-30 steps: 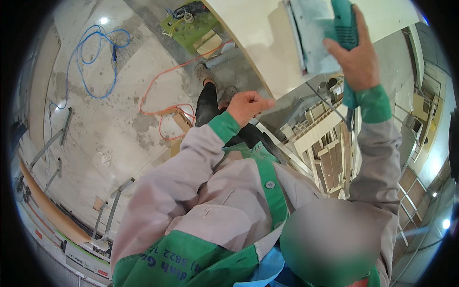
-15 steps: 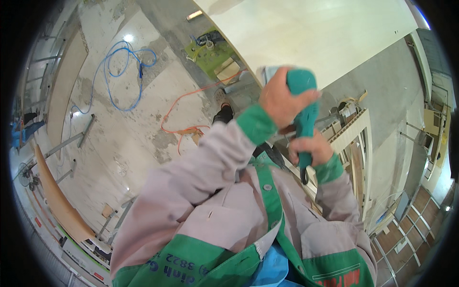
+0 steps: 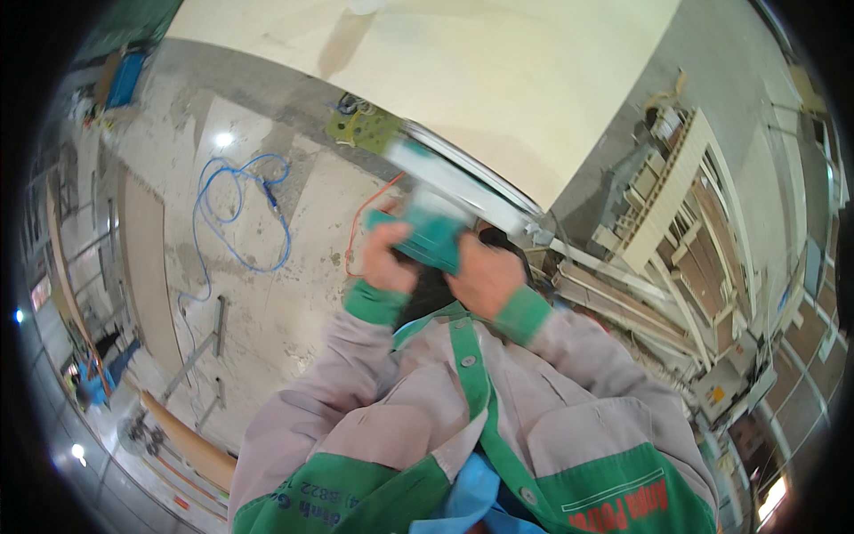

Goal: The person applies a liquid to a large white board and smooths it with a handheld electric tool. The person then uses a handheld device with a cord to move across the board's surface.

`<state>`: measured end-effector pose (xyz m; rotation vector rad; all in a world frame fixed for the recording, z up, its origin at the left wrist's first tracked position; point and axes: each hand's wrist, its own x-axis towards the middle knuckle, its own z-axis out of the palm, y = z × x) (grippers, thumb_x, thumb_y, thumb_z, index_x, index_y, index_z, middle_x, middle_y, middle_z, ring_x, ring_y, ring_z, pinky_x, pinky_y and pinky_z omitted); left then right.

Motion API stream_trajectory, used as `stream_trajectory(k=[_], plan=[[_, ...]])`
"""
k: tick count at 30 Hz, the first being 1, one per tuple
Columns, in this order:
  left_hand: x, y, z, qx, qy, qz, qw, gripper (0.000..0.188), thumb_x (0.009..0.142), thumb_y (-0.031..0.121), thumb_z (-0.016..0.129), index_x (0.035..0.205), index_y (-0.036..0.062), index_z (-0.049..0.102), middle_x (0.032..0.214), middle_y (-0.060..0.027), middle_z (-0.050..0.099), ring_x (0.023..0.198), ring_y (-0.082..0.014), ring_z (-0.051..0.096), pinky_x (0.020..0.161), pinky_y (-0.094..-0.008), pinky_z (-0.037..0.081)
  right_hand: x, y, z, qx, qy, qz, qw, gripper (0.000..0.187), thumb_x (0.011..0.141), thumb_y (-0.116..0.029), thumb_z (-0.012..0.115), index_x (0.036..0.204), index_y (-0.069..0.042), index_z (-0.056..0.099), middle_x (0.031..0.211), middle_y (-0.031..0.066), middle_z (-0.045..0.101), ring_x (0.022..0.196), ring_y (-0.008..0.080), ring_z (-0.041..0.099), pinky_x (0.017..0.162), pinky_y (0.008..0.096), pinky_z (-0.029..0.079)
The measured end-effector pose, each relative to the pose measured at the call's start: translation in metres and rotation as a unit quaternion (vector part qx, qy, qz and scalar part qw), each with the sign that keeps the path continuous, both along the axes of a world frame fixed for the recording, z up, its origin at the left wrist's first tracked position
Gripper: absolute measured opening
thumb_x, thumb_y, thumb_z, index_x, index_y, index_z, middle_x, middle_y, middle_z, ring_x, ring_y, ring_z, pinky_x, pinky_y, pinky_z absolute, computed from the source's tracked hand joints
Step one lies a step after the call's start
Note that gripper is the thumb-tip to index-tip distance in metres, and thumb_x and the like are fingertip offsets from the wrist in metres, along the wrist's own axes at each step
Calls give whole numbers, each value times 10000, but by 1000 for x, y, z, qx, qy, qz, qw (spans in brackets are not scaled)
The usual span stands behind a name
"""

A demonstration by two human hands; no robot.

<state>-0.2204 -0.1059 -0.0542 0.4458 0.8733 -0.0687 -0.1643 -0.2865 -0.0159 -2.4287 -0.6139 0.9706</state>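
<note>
A teal hand-held power tool (image 3: 431, 235) is held crosswise in front of my chest, at the near edge of a large pale panel (image 3: 525, 98). Its pale front part is smeared by motion, so its exact kind and whether it touches the panel edge are unclear. My left hand (image 3: 389, 258) is closed around the tool's left end. At the other end, my right hand (image 3: 487, 278) grips the body with bent fingers. Grey sleeves with green cuffs cover both forearms.
A blue hose (image 3: 238, 214) lies coiled on the stained floor at left, with an orange cord (image 3: 363, 218) nearer me. Beyond the tool is a green mat (image 3: 365, 129). Wood offcuts and frames (image 3: 663, 209) are piled at right. A metal stand (image 3: 216, 329) is at lower left.
The tool has swung from upright at the panel corner to crosswise, lower and farther left. Both hands moved with it, and the view has turned.
</note>
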Motion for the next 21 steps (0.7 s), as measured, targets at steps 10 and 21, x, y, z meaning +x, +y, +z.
stream_trajectory(k=[10,21], plan=[[41,137,-31,86,-76,-27,993,455,860,271,631,1228,5,639,1171,-157,702,1085,-327,685,1011,-485,534,29,115,-29,106,-27,6,994,354,877,-87,594,1200,32,511,818,186,722,775,375,734,656,482,571],[53,-62,84,351,-194,-431,808,460,912,391,786,1196,61,636,1006,-88,708,840,-146,644,764,-309,532,32,-124,101,-42,10,-120,992,781,790,-305,797,1455,-68,464,1067,266,722,976,453,715,827,494,577]])
